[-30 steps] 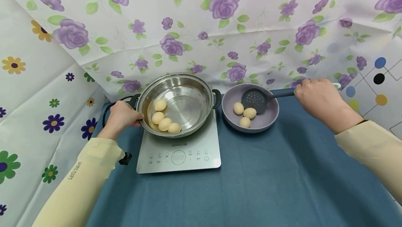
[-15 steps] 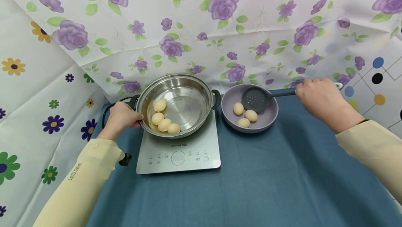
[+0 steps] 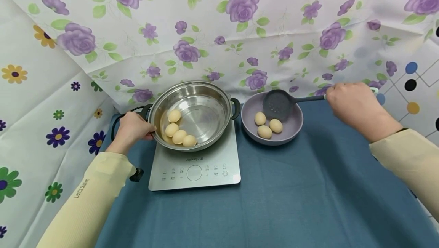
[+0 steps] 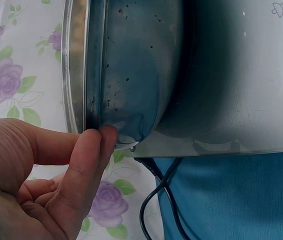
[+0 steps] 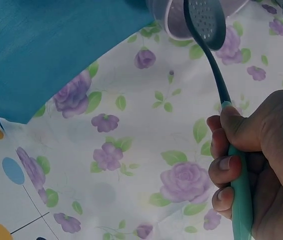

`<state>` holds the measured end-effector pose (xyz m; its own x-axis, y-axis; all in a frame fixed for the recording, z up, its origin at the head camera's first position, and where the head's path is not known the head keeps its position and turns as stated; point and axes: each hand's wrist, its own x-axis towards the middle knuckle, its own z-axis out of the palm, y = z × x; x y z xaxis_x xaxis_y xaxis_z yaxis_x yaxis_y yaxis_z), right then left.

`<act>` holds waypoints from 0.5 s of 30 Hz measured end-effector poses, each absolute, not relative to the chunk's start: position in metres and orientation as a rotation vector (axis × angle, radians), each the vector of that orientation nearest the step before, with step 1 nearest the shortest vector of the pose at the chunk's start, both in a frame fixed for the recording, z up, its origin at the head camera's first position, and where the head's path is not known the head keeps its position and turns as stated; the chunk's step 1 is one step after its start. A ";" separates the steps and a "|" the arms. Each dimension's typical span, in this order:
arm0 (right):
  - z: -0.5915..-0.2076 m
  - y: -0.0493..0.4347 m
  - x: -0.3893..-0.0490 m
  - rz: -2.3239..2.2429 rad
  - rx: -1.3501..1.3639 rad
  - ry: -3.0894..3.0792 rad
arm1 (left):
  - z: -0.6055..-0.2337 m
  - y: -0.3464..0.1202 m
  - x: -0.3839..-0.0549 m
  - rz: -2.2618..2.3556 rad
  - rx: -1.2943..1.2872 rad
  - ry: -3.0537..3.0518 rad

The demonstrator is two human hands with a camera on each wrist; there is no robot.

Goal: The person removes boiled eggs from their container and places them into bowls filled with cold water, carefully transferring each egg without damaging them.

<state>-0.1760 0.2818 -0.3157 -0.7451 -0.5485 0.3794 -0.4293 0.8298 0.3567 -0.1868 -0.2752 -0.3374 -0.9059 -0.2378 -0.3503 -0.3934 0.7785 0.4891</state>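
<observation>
My left hand (image 3: 133, 128) pinches the rim of a stainless steel pot (image 3: 205, 116) at its left side, beside the black side handle. In the left wrist view, thumb and fingertips meet at the pot's rim (image 4: 75, 65). Several pale brown eggs (image 3: 179, 136) lie in the left and front part of the pot. With curled fingers my right hand (image 3: 353, 105) grips the green handle (image 5: 240, 200) of a dark grey slotted skimmer (image 3: 277, 104). The skimmer's head is over the back of a mauve bowl (image 3: 291, 132), behind three eggs (image 3: 264, 132) lying inside.
Under the pot is a silver induction cooker (image 3: 212, 181) with a touch panel facing front. A black cord (image 4: 164, 185) runs behind my left hand. Blue cloth (image 3: 274, 198) covers the table, and a flowered sheet (image 3: 219, 23) hangs close behind pot and bowl.
The skimmer's head has risen slightly in the bowl, and my right hand has shifted a little up and right. The front eggs in the bowl have rolled apart. My left hand stays on the rim.
</observation>
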 end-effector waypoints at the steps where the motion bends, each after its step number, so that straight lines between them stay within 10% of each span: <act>1: -0.315 0.282 -0.175 -0.334 0.717 -2.539 | -0.337 -0.275 -0.187 0.831 -0.488 2.699; 15: -0.294 0.284 -0.178 -0.239 0.567 -2.848 | -0.337 -0.275 -0.187 0.834 -0.487 2.705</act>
<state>-0.1777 0.2841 -0.2942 -0.8993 -0.3941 0.1897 -0.3570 0.9119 0.2022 -0.1865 -0.2748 -0.3368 -0.9075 -0.2360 -0.3476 -0.3908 0.7779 0.4921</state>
